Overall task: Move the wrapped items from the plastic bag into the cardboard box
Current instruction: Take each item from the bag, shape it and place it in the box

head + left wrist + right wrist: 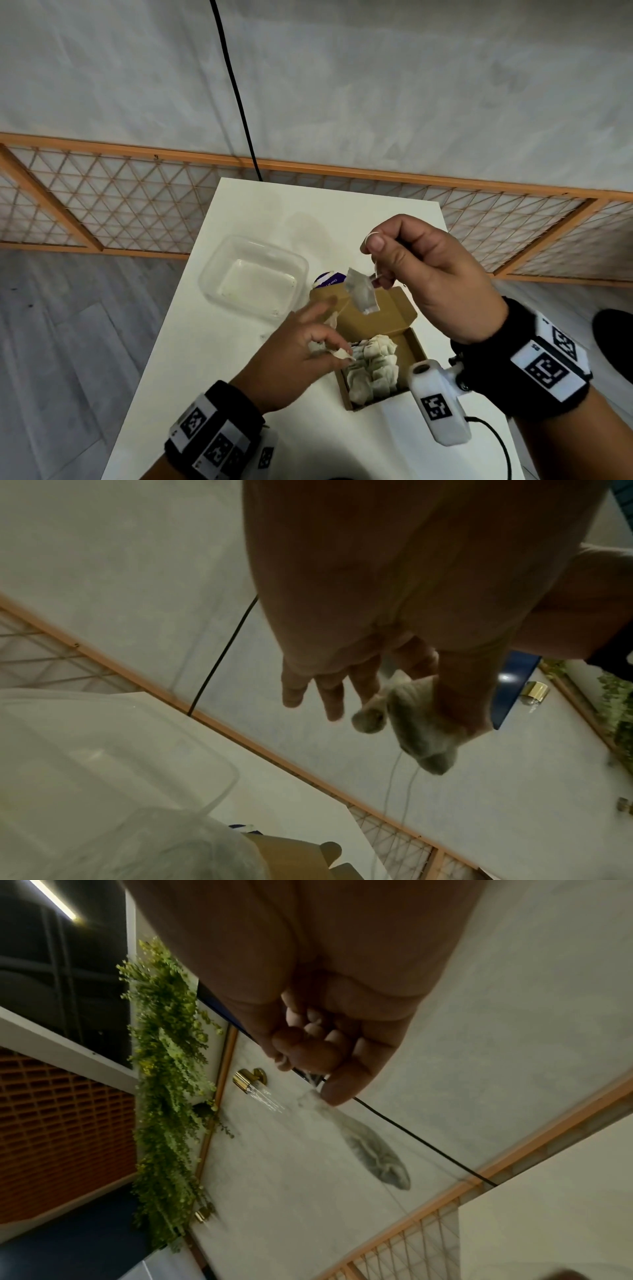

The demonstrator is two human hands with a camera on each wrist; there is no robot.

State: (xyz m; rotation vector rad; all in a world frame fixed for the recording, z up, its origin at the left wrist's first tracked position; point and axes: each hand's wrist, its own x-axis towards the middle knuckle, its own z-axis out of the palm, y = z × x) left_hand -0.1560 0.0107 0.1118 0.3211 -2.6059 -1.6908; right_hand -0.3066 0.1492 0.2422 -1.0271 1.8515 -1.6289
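Right hand [435, 277] hung above the far end of the cardboard box [376, 346], thumb and curled fingers pinching the top of one wrapped item [361, 291], a small tea-bag-like sachet. That sachet dangled with its long axis running from the fingers down toward the near side, over the box's open lid. Left hand [294, 363] sat at the box's left edge, pinching a second wrapped item [337, 353] between thumb and forefinger, with the other fingers spread loosely. Inside the box lay a heap of the same sachets [373, 366]; their number could not be counted. One clear plastic tub [253, 277] stood on the white table [191, 359] to the far left of the box, and a purple-and-white object [327, 279] peeked out behind the lid. A wooden lattice screen [120, 202] ran behind the table.

From the left wrist, the left hand [377, 615] gripped its crumpled sachet [421, 729] between thumb and forefinger, three fingers extended; the tub [120, 750] and a box flap [294, 856] lay below.

From the right wrist, the right hand [325, 1015] was curled tight, its sachet [373, 1148] hanging lengthwise from the fingertips, blurred, crossing a black cable [428, 1148]
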